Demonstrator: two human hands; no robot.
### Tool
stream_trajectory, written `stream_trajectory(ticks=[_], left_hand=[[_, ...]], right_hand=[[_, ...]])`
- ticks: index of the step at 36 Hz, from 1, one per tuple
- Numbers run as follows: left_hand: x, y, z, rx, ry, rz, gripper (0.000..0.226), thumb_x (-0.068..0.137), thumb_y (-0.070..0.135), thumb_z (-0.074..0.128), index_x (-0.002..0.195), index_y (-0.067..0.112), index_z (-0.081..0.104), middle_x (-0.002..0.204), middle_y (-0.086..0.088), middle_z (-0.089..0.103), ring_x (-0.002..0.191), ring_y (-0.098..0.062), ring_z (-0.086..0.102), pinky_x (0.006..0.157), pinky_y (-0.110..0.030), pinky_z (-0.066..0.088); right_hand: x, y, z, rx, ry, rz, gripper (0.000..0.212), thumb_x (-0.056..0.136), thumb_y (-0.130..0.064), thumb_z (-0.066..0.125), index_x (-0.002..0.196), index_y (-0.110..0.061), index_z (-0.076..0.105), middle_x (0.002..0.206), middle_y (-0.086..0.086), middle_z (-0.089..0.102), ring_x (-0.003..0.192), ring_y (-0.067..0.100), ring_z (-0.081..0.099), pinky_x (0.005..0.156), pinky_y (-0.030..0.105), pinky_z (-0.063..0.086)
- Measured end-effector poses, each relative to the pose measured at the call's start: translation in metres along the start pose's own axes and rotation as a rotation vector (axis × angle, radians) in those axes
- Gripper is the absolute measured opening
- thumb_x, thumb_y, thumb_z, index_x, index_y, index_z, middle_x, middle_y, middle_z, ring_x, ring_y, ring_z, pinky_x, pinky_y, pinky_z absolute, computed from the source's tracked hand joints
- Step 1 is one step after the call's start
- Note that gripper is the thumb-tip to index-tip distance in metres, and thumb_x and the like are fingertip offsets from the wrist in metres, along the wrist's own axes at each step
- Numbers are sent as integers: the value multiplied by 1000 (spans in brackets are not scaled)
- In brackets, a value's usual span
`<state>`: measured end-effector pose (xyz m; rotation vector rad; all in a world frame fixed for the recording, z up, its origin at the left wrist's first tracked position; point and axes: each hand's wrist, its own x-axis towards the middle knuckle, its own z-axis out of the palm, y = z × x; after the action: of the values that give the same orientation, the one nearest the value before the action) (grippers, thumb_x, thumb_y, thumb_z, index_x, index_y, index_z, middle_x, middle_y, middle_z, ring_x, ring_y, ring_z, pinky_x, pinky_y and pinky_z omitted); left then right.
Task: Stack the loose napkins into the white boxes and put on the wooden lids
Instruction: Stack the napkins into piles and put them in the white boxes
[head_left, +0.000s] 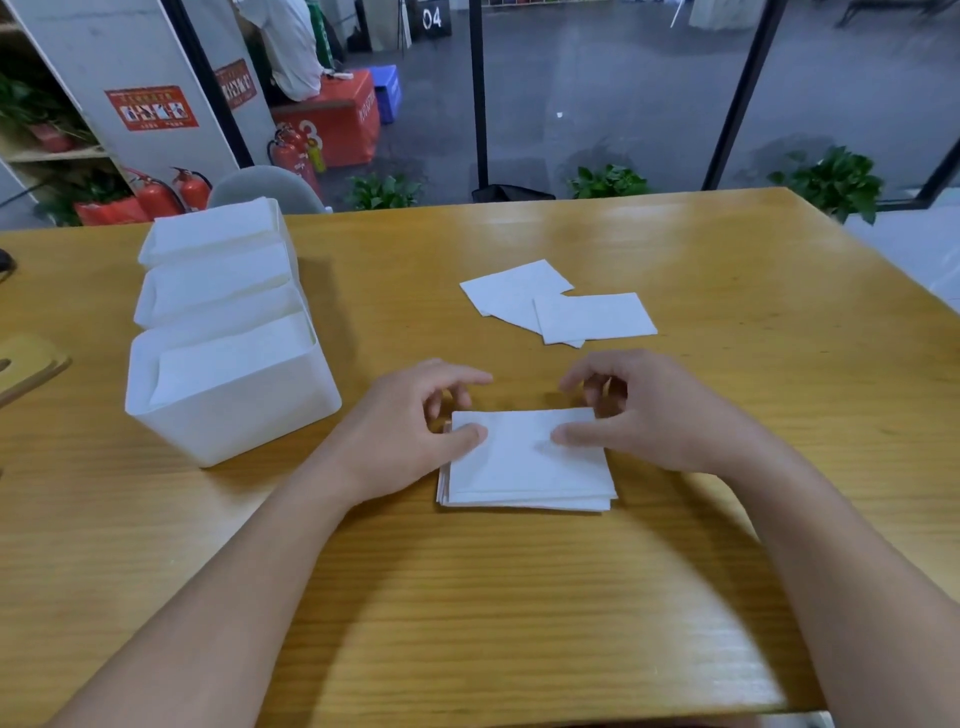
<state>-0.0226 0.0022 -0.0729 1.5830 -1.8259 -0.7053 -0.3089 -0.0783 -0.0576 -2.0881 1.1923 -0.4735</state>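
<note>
White paper is what the fingers are working on: the left thumb (464, 435) and the right thumb (570, 434) press flat on top of a small napkin stack (527, 462) lying on the desk (519, 597) straight in front of the person, while the other fingers of each hand curl down behind the stack's far edge, so both hands pinch the pile from its two far corners. The left hand (415, 426) holds the far-left corner, the right hand (649, 415) the far-right one. The step looks like squaring the pile before lifting it. To do that well, the sheets' edges, which show slightly stepped along the near side, should be tapped level, and the grip kept even on both sides so the thin sheets do not fan or slide apart on the way over. Both wrists are low near the desk, the forearms come in from the bottom corners and converge on the stack. Three white boxes (228, 395) stand in a row to the left, each already showing napkins inside and none lidded. Two loose napkins (561, 306) overlap farther back on the desk, well apart from the hands. A wooden lid (31, 364) lies at the left edge.
</note>
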Motion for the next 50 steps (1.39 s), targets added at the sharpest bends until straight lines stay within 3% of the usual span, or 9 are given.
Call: stream_trajectory(ticks=[4, 7, 13, 18, 24, 28, 35, 44, 50], left_hand=[[3, -3, 0, 18, 47, 8, 36, 95, 42, 83, 128, 50, 72, 112, 14, 65, 94, -14, 56, 77, -15, 44], [6, -5, 3, 5, 94, -10, 28, 98, 40, 80, 124, 47, 74, 108, 13, 68, 94, -12, 59, 75, -13, 44], [4, -5, 10, -2, 55, -22, 22, 101, 37, 77, 122, 44, 76, 107, 16, 70, 99, -7, 63, 75, -10, 44], [3, -6, 11, -12, 57, -26, 21, 101, 36, 77, 122, 43, 76, 107, 16, 71, 100, -7, 64, 75, -10, 45], [4, -8, 11, -8, 52, -25, 21, 101, 36, 76, 121, 44, 76, 105, 18, 71, 99, -7, 65, 77, -13, 47], [4, -8, 11, -10, 47, -23, 23, 102, 33, 76, 123, 42, 76, 105, 18, 71, 99, -7, 65, 78, -14, 48], [3, -8, 12, 2, 44, -12, 23, 102, 33, 75, 124, 41, 76, 104, 17, 71, 98, -8, 65, 79, -17, 51], [3, -7, 13, -22, 55, -23, 22, 102, 32, 77, 123, 38, 77, 103, 15, 72, 96, -8, 66, 76, -15, 49], [5, 1, 13, -85, 157, -67, 32, 103, 44, 72, 134, 39, 70, 97, 13, 75, 80, -3, 63, 70, -14, 47]], right_hand=[[7, 8, 4, -76, 148, -48, 38, 84, -60, 83, 114, -40, 73, 122, -20, 64, 98, 1, 60, 79, 12, 44], [9, 14, 10, -277, 99, -59, 64, 91, -66, 72, 147, -36, 60, 162, -18, 44, 145, 9, 37, 117, 31, 36], [25, 26, 14, -412, 120, 35, 74, 98, -75, 46, 159, -34, 46, 177, -7, 22, 162, 21, 14, 130, 51, 11], [28, 33, 13, -410, 140, -69, 56, 99, -72, 38, 131, -33, 62, 133, -19, 60, 138, 10, 49, 121, 44, 23], [13, 15, 21, -265, 108, -189, 15, 107, -36, 59, 114, -30, 71, 120, -7, 73, 119, 9, 56, 112, 29, 25], [15, 16, 22, -143, 162, -129, 19, 106, -37, 63, 124, -38, 71, 117, -25, 68, 121, 3, 52, 108, 33, 40], [34, 27, 19, -330, 284, 4, 46, 103, -45, 67, 146, -29, 61, 155, -10, 56, 144, 24, 45, 119, 47, 31], [35, 28, 29, -280, 353, -4, 11, 99, -35, 75, 104, -25, 73, 106, -10, 62, 108, 20, 53, 99, 41, 42], [25, 14, 23, -8, 419, -17, 12, 98, -32, 77, 88, -29, 71, 89, -9, 66, 75, 9, 58, 64, 26, 43]])
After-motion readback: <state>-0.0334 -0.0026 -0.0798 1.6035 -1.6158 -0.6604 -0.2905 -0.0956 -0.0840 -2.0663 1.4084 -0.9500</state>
